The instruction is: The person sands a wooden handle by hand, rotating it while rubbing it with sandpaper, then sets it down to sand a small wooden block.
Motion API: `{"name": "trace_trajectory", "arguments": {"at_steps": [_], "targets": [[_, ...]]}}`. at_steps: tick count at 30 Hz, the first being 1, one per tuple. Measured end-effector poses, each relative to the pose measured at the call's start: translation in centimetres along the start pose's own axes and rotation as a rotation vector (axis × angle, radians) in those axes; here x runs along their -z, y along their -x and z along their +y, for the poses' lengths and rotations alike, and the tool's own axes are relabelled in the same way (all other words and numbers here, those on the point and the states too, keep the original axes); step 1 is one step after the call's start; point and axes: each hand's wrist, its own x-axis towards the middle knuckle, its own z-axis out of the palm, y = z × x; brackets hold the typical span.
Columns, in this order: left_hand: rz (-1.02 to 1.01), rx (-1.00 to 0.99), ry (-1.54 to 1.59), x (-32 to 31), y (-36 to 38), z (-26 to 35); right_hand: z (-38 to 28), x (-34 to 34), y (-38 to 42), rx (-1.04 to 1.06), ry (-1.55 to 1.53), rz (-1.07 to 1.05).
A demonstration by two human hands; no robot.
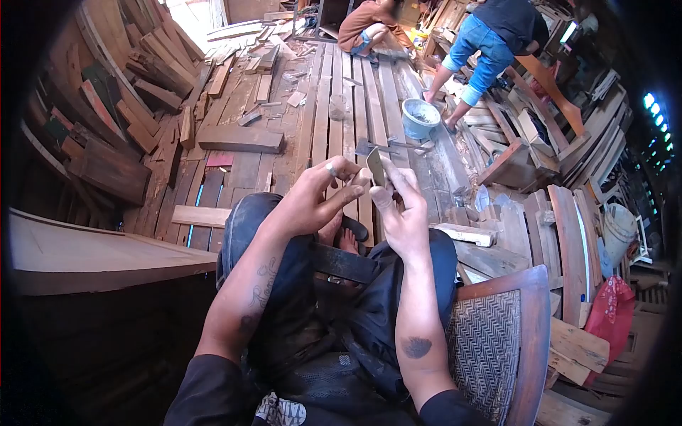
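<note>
Both hands are raised together above my knees. My right hand (405, 209) pinches a thin, flat, olive-tan piece (375, 167) between thumb and fingers; it stands on edge and looks like folded sandpaper, though I cannot be sure. Close against its left side is my left hand (320, 195), with a ring on one finger. Its thumb and fingertips are closed together near a small pale bit, and I cannot make out what they grip. Below the hands, a dark strap or bar (344, 264) crosses between my legs, with my bare feet (348, 240) partly visible.
On the plank floor ahead stand a white bucket (420, 119) and a thick wood block (241, 138). Two people are farther off, one crouching (366, 32), one bending (490, 42). Lumber leans at left; a woven chair back (490, 341) and stacked boards (565, 248) are at right.
</note>
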Motion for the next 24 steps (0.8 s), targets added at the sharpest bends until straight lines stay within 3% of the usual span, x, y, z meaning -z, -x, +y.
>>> {"name": "trace_trajectory", "arguments": {"at_steps": [3, 7, 11, 13, 23, 24], "targets": [[-0.020, 0.018, -0.014, -0.1, -0.2, 0.3, -0.7, 0.2, 0.3, 0.044, -0.041, -0.036], [-0.010, 0.003, 0.025, 0.0, 0.0, 0.2, -0.2, -0.2, -0.2, -0.072, -0.036, 0.013], [0.006, -0.070, 0.034, -0.3, 0.0, -0.5, -0.6, -0.2, 0.1, 0.011, -0.146, -0.026], [-0.005, -0.016, 0.038, -0.4, 0.1, -0.2, 0.4, -0.1, 0.1, -0.062, -0.071, -0.012], [-0.025, -0.021, 0.027, -0.2, -0.2, 0.0, -0.1, -0.3, 0.0, 0.000, -0.022, 0.012], [-0.022, -0.036, 0.033, -0.2, -0.3, 0.0, -0.6, -0.3, 0.2, 0.002, -0.139, -0.004]]}}
